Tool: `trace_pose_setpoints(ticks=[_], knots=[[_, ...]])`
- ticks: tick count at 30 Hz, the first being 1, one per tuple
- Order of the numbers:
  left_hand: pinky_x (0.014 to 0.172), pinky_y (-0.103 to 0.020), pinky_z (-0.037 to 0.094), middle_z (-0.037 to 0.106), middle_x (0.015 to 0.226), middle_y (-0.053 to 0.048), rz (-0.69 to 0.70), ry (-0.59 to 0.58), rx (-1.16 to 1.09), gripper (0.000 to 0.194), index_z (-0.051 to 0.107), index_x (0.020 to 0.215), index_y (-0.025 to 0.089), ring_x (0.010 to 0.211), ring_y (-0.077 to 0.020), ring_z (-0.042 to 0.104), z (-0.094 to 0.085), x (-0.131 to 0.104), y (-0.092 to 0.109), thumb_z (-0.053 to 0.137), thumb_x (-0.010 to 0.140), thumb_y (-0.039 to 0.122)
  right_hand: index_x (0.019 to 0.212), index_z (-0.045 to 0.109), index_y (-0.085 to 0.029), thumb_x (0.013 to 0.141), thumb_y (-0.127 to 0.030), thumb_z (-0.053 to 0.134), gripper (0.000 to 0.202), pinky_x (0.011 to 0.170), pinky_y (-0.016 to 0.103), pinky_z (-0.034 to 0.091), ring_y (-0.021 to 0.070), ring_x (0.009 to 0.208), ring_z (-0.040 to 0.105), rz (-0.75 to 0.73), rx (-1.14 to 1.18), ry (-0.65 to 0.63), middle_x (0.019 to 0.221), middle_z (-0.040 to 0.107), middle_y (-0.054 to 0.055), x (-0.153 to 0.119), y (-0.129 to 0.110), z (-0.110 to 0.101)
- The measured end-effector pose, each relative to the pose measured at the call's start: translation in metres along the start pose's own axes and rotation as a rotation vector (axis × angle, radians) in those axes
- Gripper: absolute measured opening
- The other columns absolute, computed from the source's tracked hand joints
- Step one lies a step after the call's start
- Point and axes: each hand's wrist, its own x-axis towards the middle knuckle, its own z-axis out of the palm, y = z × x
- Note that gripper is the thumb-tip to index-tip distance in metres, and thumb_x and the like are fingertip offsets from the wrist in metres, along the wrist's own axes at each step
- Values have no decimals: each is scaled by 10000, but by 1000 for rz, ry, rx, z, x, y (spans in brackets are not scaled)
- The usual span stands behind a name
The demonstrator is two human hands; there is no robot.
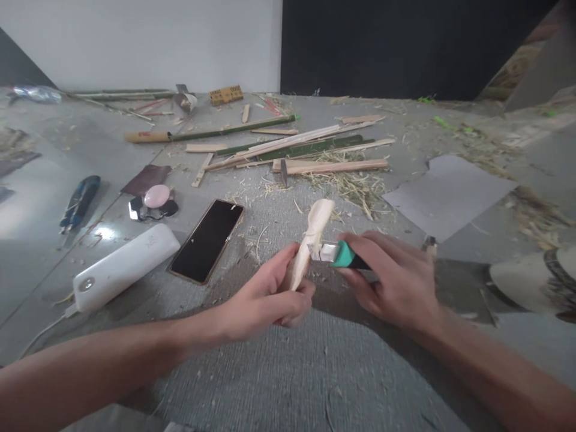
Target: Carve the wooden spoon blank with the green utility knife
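Just right of the black phone [207,241], as I see it from where I stand, the left hand [270,294] has its fingers wrapped round the lower part of a pale carved wooden piece [318,219]. The piece tilts up and to the right, its rounded, broader end clear of the fingers. Farther right of the phone, the right hand [396,276] is closed round a green-and-black cutting tool [344,254], whose metal end meets the wood about midway along.

Left of the phone and near it lies a white oblong device [126,267] with a cable [45,336] plugged into its near end. Beyond that device, still left of the phone, sit a round pink object [157,196], a dark brown patch [146,180] and, farthest out, a dark blue-handled tool [80,204].

Behind the phone, wood strips [333,165] and green stalks [238,128] spread across the grey surface [288,378], with a yellow printed box [225,95] farther back. Curly shavings [355,189] and a torn-edged pale sheet [450,195] lie well to the phone's right.
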Motion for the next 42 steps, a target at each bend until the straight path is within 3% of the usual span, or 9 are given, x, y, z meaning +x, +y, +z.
trace_pose_setpoints(ticks=[11,15,18,23,30,42], knots=[[478,-178,270,422,669,101,-40,37,-6,287,350,979,242,500,-48,312,5,-2,0,575,930,70,1194,612,-187,977,-333,624,263,677,318,501,207,805,693,29,-32,29,960,733,80,-1,5,-1],[478,-187,273,438,673,89,-23,111,58,235,425,1017,221,508,-53,310,0,-1,0,649,954,195,1214,596,-199,1012,-330,555,244,656,301,512,191,802,704,59,57,-58,966,734,65,1,8,-1],[441,-200,252,422,601,88,46,128,64,149,485,1037,213,457,-66,274,-6,1,-2,564,1025,339,1227,593,-201,1026,-320,530,242,642,290,513,183,815,710,80,78,-76,977,732,61,1,6,0],[410,-180,252,361,532,99,105,129,57,164,540,995,201,406,-61,233,-11,2,-5,498,1067,343,1264,574,-196,1055,-263,447,253,588,279,496,152,657,690,62,113,-40,811,729,11,-2,4,0],[416,-174,266,378,539,89,135,162,127,206,569,949,181,419,-55,255,-9,1,-2,512,1069,339,1113,620,-228,1065,-264,395,233,521,298,472,138,492,617,274,181,24,648,670,-32,-5,8,-4],[408,-165,262,359,526,94,138,166,129,198,572,952,186,410,-56,247,-9,2,-2,509,1069,333,1053,608,-219,1089,-443,375,325,463,288,418,140,476,592,115,149,-25,600,634,-30,-1,7,-4]])
